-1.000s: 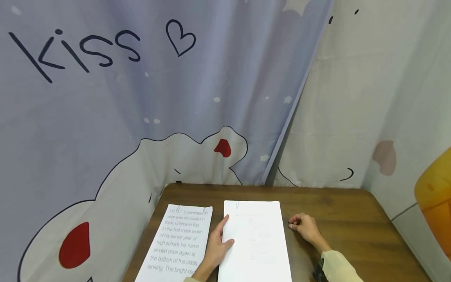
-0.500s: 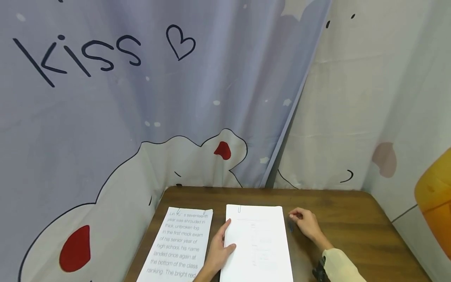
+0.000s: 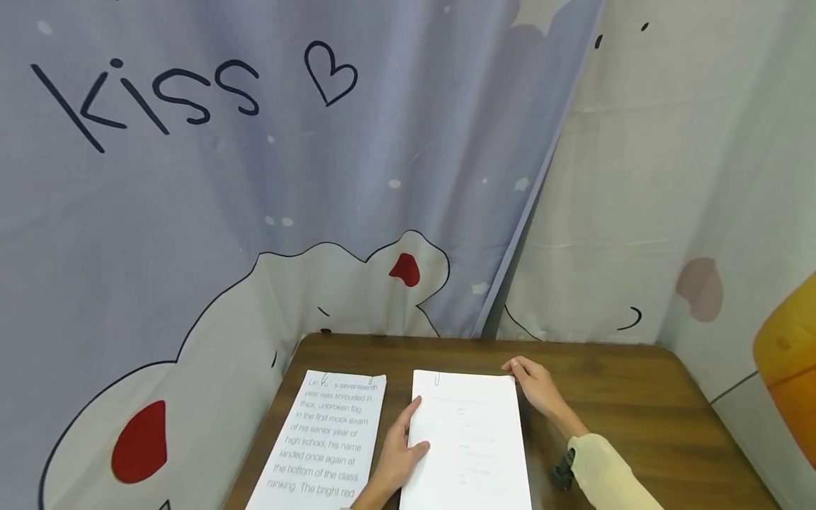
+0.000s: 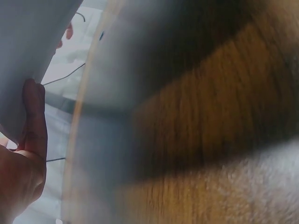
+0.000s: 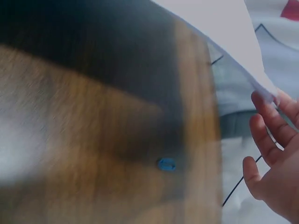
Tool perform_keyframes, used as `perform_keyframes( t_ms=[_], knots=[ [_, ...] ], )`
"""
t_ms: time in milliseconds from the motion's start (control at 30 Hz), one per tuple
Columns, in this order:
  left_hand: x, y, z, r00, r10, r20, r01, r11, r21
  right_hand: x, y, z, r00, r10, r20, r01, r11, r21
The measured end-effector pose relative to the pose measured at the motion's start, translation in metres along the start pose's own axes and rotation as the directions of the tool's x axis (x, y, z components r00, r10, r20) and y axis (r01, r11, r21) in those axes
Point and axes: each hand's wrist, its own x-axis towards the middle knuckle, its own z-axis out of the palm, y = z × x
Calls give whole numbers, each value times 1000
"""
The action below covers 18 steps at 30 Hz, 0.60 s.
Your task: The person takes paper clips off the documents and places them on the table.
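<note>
My left hand (image 3: 394, 460) grips a stack of white printed paper (image 3: 472, 439) by its left edge, thumb on the front face. In the left wrist view, the left hand (image 4: 30, 154) has its fingers along the sheets' edge, partly hidden behind them. At the stack's top right corner, my right hand (image 3: 540, 391) pinches the paper; the right wrist view shows the fingertips of the right hand (image 5: 280, 163) at that corner. A paper clip (image 3: 437, 380) sits on the stack's top edge. A blue paper clip (image 5: 167, 164) lies loose on the table below the right hand.
A second stack of paper (image 3: 319, 439), with large print and clips along its top edge, lies left of the left hand. Both stacks are over a brown wooden table (image 3: 644, 397). Patterned curtains (image 3: 357, 163) hang behind and beside the table.
My right hand has moved left and away from me, from the table beside the stack to its top right corner. The left hand keeps its grip on the paper, nearly unmoved.
</note>
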Motion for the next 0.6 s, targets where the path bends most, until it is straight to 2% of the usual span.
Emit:
perform_keyframes(
  t_ms=[100,267,433,600],
  knots=[
    [0,2,-1,1000,3,-8,-3,1000,14,3,-11,6,999,-27,38,29,999,-39],
    [-1,4,1,1000,8,13,-8,1000,-10,7,-25,16,990,-76,121,87,993,-84],
    [-2,5,6,999,22,27,-22,1000,-12,9,-31,28,989,-89,120,112,974,-195],
    [-4,6,7,1000,13,14,-13,1000,-14,11,-36,37,983,-148,109,173,945,-279]
  ],
)
